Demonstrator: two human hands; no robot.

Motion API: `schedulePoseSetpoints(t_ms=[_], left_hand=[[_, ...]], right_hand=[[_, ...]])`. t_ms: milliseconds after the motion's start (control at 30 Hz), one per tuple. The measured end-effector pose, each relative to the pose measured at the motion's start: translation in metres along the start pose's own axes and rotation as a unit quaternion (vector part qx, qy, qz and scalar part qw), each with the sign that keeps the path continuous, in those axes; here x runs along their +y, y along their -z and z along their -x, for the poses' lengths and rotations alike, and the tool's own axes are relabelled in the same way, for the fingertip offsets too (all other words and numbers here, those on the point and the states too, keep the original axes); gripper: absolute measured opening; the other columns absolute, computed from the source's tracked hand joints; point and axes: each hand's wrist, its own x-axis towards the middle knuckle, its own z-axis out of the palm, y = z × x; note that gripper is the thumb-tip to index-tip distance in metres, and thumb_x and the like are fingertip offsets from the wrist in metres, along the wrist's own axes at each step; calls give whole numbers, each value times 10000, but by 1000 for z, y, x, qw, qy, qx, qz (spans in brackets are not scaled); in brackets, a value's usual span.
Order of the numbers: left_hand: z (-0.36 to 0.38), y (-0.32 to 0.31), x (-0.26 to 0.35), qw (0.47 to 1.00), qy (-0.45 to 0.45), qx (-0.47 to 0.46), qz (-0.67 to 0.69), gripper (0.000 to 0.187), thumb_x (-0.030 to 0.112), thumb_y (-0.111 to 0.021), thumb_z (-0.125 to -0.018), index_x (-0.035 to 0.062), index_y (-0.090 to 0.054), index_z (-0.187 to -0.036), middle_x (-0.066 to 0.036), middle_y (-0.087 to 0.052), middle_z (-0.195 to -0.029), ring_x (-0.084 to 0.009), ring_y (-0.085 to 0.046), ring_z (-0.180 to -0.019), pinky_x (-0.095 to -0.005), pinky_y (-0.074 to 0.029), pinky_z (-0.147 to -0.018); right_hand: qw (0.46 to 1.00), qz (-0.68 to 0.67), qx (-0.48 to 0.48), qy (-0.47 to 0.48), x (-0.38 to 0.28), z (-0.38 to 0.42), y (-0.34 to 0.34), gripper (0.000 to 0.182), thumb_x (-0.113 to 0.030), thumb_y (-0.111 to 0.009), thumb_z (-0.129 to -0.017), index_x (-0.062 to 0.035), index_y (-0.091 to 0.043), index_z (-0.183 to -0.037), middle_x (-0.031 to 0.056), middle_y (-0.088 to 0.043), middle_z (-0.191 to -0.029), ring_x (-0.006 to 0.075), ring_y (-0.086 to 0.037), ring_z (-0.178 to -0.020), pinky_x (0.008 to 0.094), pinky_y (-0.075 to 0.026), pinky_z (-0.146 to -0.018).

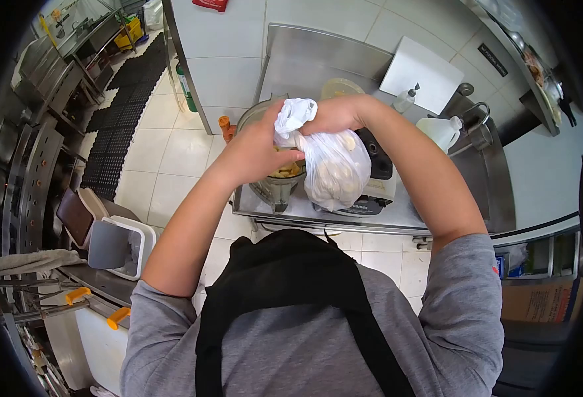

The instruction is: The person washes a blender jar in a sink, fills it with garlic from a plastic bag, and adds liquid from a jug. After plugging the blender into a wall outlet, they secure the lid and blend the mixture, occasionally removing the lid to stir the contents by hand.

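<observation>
While a filled white plastic bag (337, 173) is bulging between the clear blender jar (279, 197) and the blender base (386, 188) over the desk (298, 215), the left hand (257, 149) and the right hand (336, 114) are gripping its gathered neck, the fingers of both pinching the plastic. Yellowish pieces (289, 170) are lying inside the jar.

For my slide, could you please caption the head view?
Left hand and right hand hold a plastic bag near a clear jug.
</observation>
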Motion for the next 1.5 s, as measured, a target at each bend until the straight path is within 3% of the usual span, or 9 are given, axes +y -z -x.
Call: schedulePoseSetpoints(t_ms=[300, 500, 567, 700, 1000, 1067, 1167, 1300, 1500], left_hand=[[-9, 1, 13, 989, 138, 20, -40, 557, 113, -668, -816, 31, -412, -1304, -170, -588, -1201, -294, -611, -1045, -348, -484, -864], [0, -7, 21, 965, 52, -18, 258, 702, 63, -733, -766, 61, -355, -1358, -122, -577, -1170, -228, -589, -947, -339, -474, -860], [4, -11, 28, 998, -43, -3, 48, 838, 42, -764, -729, 88, -286, -1417, -155, -554, -1226, -267, -587, -1020, -365, -466, -895], [-1, -20, 18, 993, -105, 42, -36, 862, 62, -759, -731, 101, -268, -1438, -192, -546, -1240, -337, -570, -1085, -404, -454, -924], [-5, -22, 13, 999, -14, 25, -30, 574, -38, -518, -798, 42, -387, -1351, -220, -537, -1234, -386, -513, -1165, -407, -415, -982], [-4, -19, 9, 984, 30, -11, 175, 557, -44, -496, -807, 36, -391, -1348, -198, -534, -1248, -358, -522, -1163, -380, -403, -998], [-1, -17, 4, 999, -9, 1, 32, 524, -40, -471, -833, 29, -398, -1348, -172, -518, -1288, -304, -520, -1180, -347, -395, -1005], [2, -12, 14, 996, 47, -21, -69, 536, -28, -513, -827, 38, -413, -1349, -150, -547, -1263, -258, -535, -1166, -333, -403, -995], [-8, -7, 4, 997, 31, -39, 51, 373, 49, -605, -787, 33, -584, -1159, -169, -628, -1044, -334, -591, -1044, -385, -474, -882]], right_hand=[[995, 54, 37, 73, -1, 2, -7, 355, -178, -558, -899, -66, -537, -1235, 80, -629, -1088, 181, -609, -942, 345, -506, -851], [998, -22, 36, 42, 12, -6, -3, 361, -155, -608, -865, -66, -563, -1211, 88, -642, -1073, 195, -616, -942, 357, -513, -838], [998, -22, 41, 35, 11, -1, -6, 360, -153, -626, -855, -66, -571, -1200, 89, -645, -1074, 197, -619, -943, 362, -516, -832], [995, 7, 96, 31, -3, 18, -12, 325, -146, -659, -833, -64, -607, -1143, 84, -649, -1069, 202, -618, -946, 365, -515, -828], [983, 6, 153, 100, 17, 3, -20, 334, -190, -690, -787, -44, -643, -1083, 84, -659, -1037, 186, -576, -920, 323, -460, -842], [982, -9, 153, 114, 18, 3, -22, 344, -197, -690, -780, -40, -641, -1082, 89, -660, -1034, 186, -577, -916, 323, -462, -838], [979, -1, 156, 129, 28, -5, -18, 340, -187, -685, -776, -44, -644, -1082, 91, -666, -1040, 193, -587, -909, 333, -468, -832], [975, 71, 153, 144, 26, -1, -22, 325, -191, -684, -786, -44, -648, -1074, 94, -672, -1036, 209, -606, -902, 346, -479, -831], [973, 37, 153, 170, 17, 2, -29, 327, -210, -683, -801, -49, -647, -1084, 104, -675, -1039, 223, -612, -909, 352, -479, -840]])
